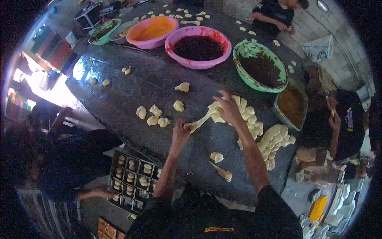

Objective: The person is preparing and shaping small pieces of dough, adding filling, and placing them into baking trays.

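Bakery workshop | dough (216, 114) on worktable (135, 93) | coloured basins (198, 64) | panned buns (130, 177)

Smooth dough (215, 115), glossy pink basins (193, 63), apparently plastic

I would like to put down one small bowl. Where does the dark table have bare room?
The table has a wide bare patch between the orange-filled pink bowl and the four-piece dough cluster. A smaller one lies between the left forearm and the two near dough pieces. The right is crowded: heaped dough, green bowl, brown-filled tray.
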Available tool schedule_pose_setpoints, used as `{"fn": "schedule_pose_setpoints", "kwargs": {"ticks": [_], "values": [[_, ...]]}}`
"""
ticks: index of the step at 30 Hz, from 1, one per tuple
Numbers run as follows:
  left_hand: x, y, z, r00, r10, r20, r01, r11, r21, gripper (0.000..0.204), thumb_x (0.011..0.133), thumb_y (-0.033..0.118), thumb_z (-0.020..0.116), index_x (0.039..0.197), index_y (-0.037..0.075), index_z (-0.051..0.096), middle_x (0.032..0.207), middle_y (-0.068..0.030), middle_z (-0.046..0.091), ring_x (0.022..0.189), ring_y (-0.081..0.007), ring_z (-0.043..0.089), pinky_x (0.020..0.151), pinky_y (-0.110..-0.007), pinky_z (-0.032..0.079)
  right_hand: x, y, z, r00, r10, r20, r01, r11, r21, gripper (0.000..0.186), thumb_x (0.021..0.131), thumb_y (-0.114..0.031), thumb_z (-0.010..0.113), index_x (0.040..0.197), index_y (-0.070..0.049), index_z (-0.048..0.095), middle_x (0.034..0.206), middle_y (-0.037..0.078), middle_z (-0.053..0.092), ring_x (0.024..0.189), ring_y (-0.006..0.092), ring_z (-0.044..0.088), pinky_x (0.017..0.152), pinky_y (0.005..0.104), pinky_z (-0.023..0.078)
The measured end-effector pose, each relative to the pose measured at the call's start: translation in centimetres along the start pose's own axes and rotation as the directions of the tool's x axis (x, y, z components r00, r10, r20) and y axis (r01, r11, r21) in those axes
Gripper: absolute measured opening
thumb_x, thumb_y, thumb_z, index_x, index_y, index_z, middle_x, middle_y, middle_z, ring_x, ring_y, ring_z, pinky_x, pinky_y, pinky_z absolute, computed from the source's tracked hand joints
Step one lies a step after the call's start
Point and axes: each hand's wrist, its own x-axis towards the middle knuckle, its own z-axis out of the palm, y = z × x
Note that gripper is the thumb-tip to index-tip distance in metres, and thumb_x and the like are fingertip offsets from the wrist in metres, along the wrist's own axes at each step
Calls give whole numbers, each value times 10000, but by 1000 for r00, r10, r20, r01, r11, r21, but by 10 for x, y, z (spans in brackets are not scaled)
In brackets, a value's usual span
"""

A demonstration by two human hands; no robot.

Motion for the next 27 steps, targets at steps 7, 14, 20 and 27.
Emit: {"fn": "schedule_pose_setpoints", "kwargs": {"ticks": [7,14,20,27], "values": [[-78,31,-107,984,0,-179,-49,962,-268,302,843,101,689,1133,59,617,1090,-156,617,1011,-287,591,870,-375,477,15,40,54,942,26,333,147,863,-483,496,795,-199,665,1213,49,562,1266,239,528,1308,395,387,1142,602,142],[-81,45,-15,961,267,-73,-192,833,518,453,833,208,728,1264,149,604,1473,-214,351,1336,-405,347,1074,-482,341,59,22,51,912,-132,387,188,976,-110,397,877,-156,592,1212,23,474,1006,223,633,907,362,638,1006,487,380],[36,19,108,965,261,-34,-260,965,23,398,801,127,722,1161,2,606,1046,-196,665,998,-389,612,850,-457,482,83,-47,15,877,-93,471,-30,969,246,231,937,-186,613,994,-50,436,834,45,488,740,153,496,689,323,452],[9,16,89,1000,22,-3,-21,901,-434,255,937,195,588,1040,-30,650,869,-131,668,805,-250,648,715,-380,500,107,-148,-77,969,-221,108,-2,432,902,271,960,-210,579,1122,-36,449,1009,84,558,845,160,600,790,351,539]]}}
